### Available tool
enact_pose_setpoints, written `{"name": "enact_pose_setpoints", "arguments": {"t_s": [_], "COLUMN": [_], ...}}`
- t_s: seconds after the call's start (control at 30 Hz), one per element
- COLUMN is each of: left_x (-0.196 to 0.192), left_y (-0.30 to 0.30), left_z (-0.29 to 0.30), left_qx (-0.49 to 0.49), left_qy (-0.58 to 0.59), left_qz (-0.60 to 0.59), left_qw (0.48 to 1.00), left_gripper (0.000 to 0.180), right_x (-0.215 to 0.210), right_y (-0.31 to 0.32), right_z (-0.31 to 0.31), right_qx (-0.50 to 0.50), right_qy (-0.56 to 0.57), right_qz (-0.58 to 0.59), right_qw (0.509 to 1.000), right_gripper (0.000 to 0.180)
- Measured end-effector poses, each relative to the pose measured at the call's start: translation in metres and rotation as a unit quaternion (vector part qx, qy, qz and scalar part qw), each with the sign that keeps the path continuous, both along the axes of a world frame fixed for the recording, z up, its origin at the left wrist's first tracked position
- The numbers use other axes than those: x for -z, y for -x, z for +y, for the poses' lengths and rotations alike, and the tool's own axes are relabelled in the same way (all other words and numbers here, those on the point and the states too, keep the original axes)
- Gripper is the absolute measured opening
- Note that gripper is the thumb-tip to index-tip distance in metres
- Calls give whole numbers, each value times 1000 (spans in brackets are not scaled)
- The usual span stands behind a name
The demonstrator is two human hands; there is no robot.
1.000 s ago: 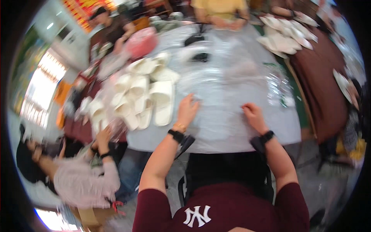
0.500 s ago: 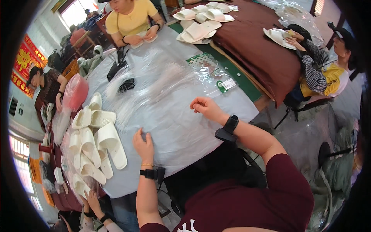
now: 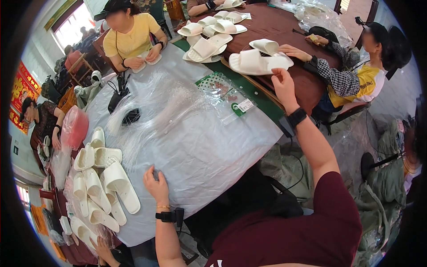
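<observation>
Reaching far to the right, the right hand [image 3: 283, 85] pinches the edge of a white slipper [image 3: 260, 62] lying on the brown table [image 3: 284, 26]. The left hand [image 3: 155, 184] rests near, fingers loosely spread, on the clear plastic sheet [image 3: 195, 147] beside the pile of white slippers [image 3: 104, 182]. A firm grip low on the sole, lifting before pulling, would likely keep neighbouring slippers undisturbed.
</observation>
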State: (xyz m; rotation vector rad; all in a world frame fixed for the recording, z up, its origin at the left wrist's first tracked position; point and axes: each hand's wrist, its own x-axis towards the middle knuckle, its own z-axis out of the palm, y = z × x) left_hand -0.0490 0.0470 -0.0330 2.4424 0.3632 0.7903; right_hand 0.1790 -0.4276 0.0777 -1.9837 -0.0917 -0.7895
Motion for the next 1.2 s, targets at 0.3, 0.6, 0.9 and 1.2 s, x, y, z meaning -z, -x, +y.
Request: {"name": "enact_pose_setpoints", "arguments": {"t_s": [0.3, 0.6, 0.9, 1.2], "left_x": [2, -3, 8, 1], "left_y": [4, -3, 5, -1], "left_z": [0, -7, 6, -11], "left_qx": [-13, -9, -30, -53], "left_qy": [-46, -43, -68, -27], "left_qz": [-1, 16, -15, -48], "left_qw": [999, 999, 997, 997], "left_gripper": [28, 26, 23, 20], "right_x": [-4, 0, 24, 59], "right_y": [-62, -78, -65, -112], "right_z": [-21, -8, 52, -4], "right_qx": [204, 126, 19, 85], "right_qy": [384, 461, 561, 591], "right_qz": [59, 61, 12, -72], "right_qw": [899, 876, 827, 799], "right_gripper": [62, 51, 39, 34]}}
